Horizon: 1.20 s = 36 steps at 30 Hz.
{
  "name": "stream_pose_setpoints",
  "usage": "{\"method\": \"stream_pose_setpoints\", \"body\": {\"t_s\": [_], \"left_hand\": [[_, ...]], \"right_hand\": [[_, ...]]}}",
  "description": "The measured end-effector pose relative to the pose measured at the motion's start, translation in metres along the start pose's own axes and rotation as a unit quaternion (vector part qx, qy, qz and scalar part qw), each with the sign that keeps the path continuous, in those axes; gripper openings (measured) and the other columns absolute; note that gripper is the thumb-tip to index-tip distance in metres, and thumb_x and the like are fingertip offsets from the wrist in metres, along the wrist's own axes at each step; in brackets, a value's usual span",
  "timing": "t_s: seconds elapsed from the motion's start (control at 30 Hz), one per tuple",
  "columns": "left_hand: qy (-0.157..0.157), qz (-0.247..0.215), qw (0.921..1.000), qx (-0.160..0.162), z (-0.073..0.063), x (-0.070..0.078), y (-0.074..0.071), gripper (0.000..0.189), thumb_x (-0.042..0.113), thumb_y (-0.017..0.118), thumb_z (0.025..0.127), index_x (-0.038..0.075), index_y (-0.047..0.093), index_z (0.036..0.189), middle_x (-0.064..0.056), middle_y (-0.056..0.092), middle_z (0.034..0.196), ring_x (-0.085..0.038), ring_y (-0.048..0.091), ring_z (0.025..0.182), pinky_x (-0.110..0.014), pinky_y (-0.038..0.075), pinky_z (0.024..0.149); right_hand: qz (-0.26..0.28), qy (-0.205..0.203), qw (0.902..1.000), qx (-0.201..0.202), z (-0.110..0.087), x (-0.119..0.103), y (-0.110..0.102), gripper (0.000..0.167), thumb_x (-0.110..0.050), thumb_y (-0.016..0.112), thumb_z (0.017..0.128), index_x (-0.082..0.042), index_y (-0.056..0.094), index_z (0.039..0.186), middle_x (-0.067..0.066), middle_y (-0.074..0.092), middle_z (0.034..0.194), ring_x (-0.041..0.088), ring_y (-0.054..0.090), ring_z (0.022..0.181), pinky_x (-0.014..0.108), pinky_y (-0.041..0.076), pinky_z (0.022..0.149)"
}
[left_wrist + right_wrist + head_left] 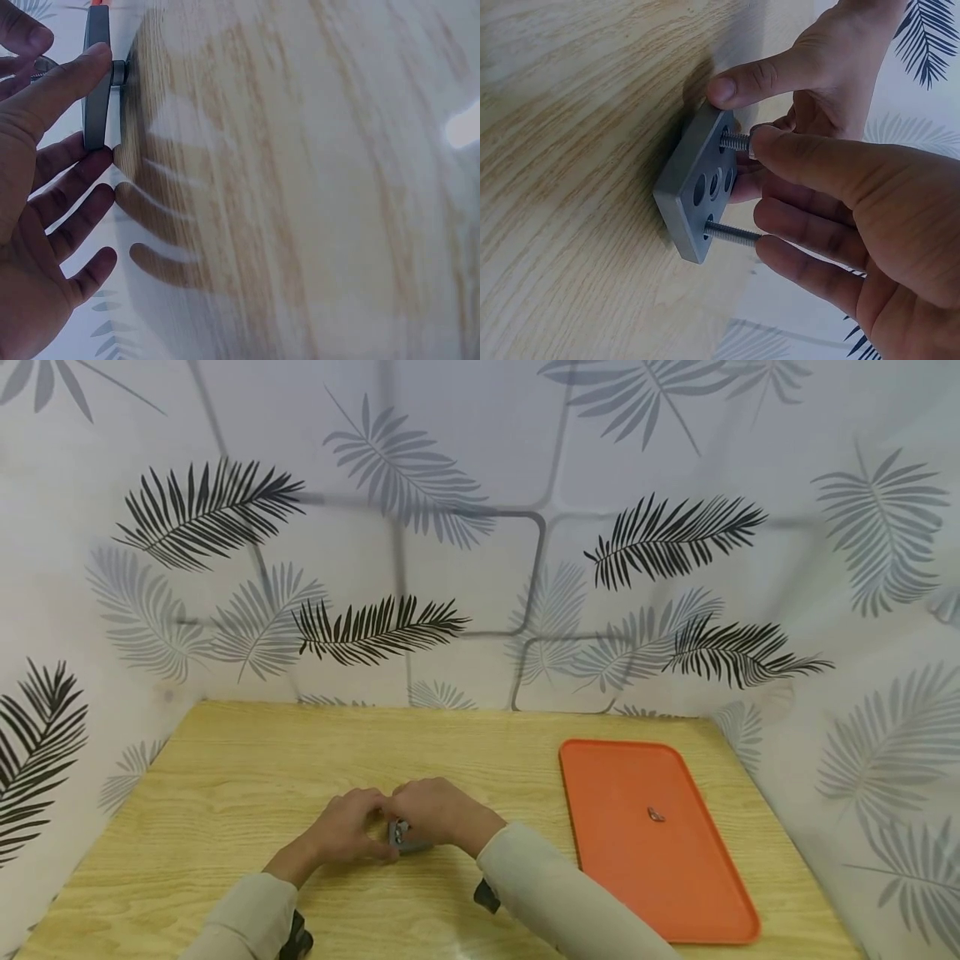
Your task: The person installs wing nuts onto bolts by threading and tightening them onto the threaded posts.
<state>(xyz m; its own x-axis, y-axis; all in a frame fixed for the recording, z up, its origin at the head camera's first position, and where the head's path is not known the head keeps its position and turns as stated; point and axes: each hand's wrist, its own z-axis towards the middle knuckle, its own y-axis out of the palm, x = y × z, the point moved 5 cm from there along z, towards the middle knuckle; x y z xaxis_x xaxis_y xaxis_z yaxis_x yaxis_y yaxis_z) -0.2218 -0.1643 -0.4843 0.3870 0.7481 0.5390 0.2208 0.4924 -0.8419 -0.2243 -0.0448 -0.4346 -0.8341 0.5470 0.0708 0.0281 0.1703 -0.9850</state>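
Observation:
A grey metal plate with several holes lies just above the table, two threaded bolts standing up through it. One bolt head shows beneath the plate. My left hand grips the plate by its edges, thumb on one side and index finger on the other; the remaining fingers are spread. My right hand reaches over the plate. Its thumb and fingers pinch a small silvery nut-like piece at the top of one bolt, mostly hidden by the fingertips. Another right fingertip is at the second bolt's end.
An orange tray lies on the right of the wood-grain table. On it is a small shiny metal piece, too small to identify. A leaf-patterned cloth hangs behind the table.

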Motion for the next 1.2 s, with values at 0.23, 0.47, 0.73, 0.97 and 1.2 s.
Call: {"method": "stream_pose_setpoints", "body": {"t_s": [0.23,0.47,0.73,0.97,1.2], "left_hand": [[0.003,0.004,1.0,0.002,-0.0003,0.0002,-0.0001,0.046,0.044,0.088,0.071,0.022,0.071,0.108,0.001,0.07,0.111,-0.027,0.063,0.105,-0.061,0.044,0.089],[0.004,0.013,0.9999,0.001,0.0002,-0.0007,0.0004,0.05,0.044,0.089,0.07,0.02,0.071,0.11,0.002,0.07,0.11,-0.024,0.062,0.103,-0.059,0.045,0.088],[0.01,0.013,0.9999,-0.002,0.0012,-0.001,0.001,0.05,0.043,0.088,0.071,0.02,0.071,0.112,0.003,0.07,0.108,-0.023,0.063,0.101,-0.057,0.046,0.086],[0.013,-0.013,0.9997,-0.014,0.0006,0.0004,0.0009,0.044,0.041,0.088,0.072,0.021,0.07,0.107,0.004,0.068,0.105,-0.019,0.061,0.098,-0.049,0.049,0.085],[0.006,-0.046,0.9983,-0.035,0.0018,0.0023,0.0017,0.041,0.033,0.088,0.074,0.019,0.064,0.104,0.005,0.063,0.099,-0.01,0.055,0.088,-0.031,0.048,0.076]], "right_hand": [[0.029,-0.011,0.9995,0.004,-0.0015,-0.0016,-0.0003,0.014,-0.036,0.076,0.088,-0.025,0.073,0.095,-0.01,0.068,0.093,0.001,0.057,0.077,0.019,0.049,0.065],[0.018,-0.008,0.9997,0.015,-0.0005,-0.0015,0.0006,0.004,-0.026,0.075,0.087,-0.023,0.073,0.087,-0.01,0.067,0.088,0.001,0.052,0.069,0.019,0.046,0.061],[0.03,-0.008,0.9994,0.015,-0.0002,0.0005,0.0027,0.008,-0.021,0.073,0.088,-0.022,0.067,0.081,-0.011,0.064,0.079,0.003,0.045,0.064,0.019,0.041,0.058],[0.058,-0.017,0.9981,0.011,-0.0031,0.0009,0.001,0.007,-0.025,0.07,0.093,-0.02,0.066,0.091,-0.009,0.063,0.082,0.004,0.046,0.067,0.019,0.041,0.061],[0.07,-0.023,0.9973,0.0,-0.0029,-0.0002,0.0007,0.013,-0.031,0.074,0.09,-0.022,0.07,0.099,-0.01,0.07,0.096,0.002,0.054,0.076,0.019,0.047,0.067]]}}
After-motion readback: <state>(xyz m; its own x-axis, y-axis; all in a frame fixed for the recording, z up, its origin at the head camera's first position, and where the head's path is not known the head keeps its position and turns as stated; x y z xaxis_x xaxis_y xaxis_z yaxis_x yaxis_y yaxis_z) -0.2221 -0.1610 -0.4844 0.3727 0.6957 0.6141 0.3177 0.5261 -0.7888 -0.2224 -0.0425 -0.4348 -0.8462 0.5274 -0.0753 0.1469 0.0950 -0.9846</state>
